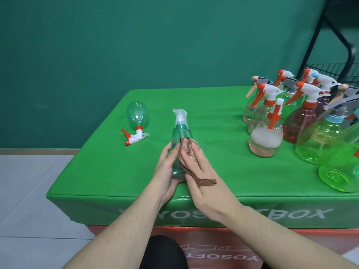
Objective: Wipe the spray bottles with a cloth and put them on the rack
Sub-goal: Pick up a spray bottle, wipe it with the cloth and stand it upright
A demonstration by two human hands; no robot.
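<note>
A teal spray bottle (179,136) with a clear white pump top stands upright near the front of the green box (116,171). My left hand (167,171) grips its lower body from the left. My right hand (202,181) presses a brown cloth (189,152) flat against the bottle's right side, fingers straight, a strip of cloth trailing over them. A green bottle (136,115) with a red and white trigger lies on its side at the back left. Several spray bottles (295,117), pink, clear and green, crowd the right side. The black wire rack (334,70) stands at the far right.
The green box stands on a red one (272,247) with white print. A teal wall (136,45) rises behind. Grey floor tiles (29,191) lie to the left. My dark-clad knee (163,251) is at the bottom edge.
</note>
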